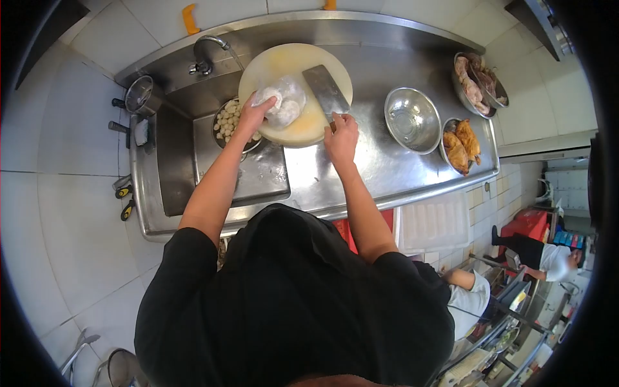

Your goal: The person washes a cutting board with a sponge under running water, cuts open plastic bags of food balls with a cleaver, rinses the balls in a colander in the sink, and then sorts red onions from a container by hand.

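Observation:
A round, thick cutting board (274, 61) lies across the sink's right edge and the steel counter. My left hand (255, 113) is closed on a clear plastic bag (289, 103) with white contents that I cannot make out, held over the board's left half. On the right half rests a cleaver (325, 89), its broad blade flat on the board. My right hand (342, 137) is closed round the cleaver's handle near the board's edge. Left of the board, partly under it, a bowl of small pale round pieces (227, 120) sits in the sink.
A metal bowl (412, 120) stands right of the board. Beyond it are a bowl of browned poultry (460, 147) and bowls of raw meat (474, 84). A faucet (209, 55) rises behind the sink (175, 161). Two other people (554, 261) are at the lower right.

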The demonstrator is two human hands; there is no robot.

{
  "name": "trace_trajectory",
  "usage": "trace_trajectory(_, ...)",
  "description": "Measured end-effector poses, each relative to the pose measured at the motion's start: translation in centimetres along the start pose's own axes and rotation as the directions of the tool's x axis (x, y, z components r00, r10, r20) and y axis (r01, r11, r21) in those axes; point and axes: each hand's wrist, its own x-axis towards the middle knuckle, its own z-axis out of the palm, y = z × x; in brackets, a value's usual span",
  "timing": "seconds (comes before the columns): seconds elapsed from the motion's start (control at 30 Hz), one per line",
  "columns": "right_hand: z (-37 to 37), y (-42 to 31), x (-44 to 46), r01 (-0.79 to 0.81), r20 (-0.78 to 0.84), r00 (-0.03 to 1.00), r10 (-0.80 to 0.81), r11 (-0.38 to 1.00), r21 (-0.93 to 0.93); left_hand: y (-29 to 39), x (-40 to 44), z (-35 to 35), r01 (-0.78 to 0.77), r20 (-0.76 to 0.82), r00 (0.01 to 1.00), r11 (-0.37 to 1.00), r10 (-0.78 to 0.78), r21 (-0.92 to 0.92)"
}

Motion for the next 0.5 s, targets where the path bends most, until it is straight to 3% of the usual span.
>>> trace_trajectory(0.03, 0.3, -0.4, 0.3, -0.012, -0.015, 1.0, 0.015, 0.987, 0.162, 1.8, -1.2, 0.2, 0.103, 0.008, 0.995, 0.991, -0.103, -0.085)
trace_trajectory(0.07, 0.6, -1.1, 0.6, -0.145, 0.066, 0.989, 0.13, 0.928, 0.343, 1.6, -1.2, 0.3, 0.095, 0.023, 0.995, 0.987, -0.093, -0.126)
trace_trajectory(0.17, 2.2, -4.1, 1.4, -0.545, 0.437, 0.839, 0.325, 0.489, 0.682, -0.8, -1.4, -0.1, 0.062, 0.021, 0.998, 0.963, -0.059, -0.262)
trace_trajectory(0.3, 5.1, -5.4, 3.7, -0.596, 0.521, 0.803, 0.289, 0.393, 0.701, -3.6, -2.8, 0.7, -0.023, -0.068, 0.998, 0.92, -0.004, -0.39)
trace_trajectory(0.4, 4.6, -7.5, 5.9, -0.684, 0.651, 0.706, 0.278, 0.506, 0.526, -6.9, -3.0, 0.3, -0.139, -0.124, 0.988, 0.894, 0.095, -0.425)
trace_trajectory(0.5, 6.1, -7.2, 7.3, -0.706, 0.788, 0.6, 0.135, 0.554, 0.442, -5.8, -5.6, -1.4, 0.011, -0.079, 0.994, 0.793, -0.074, -0.609)
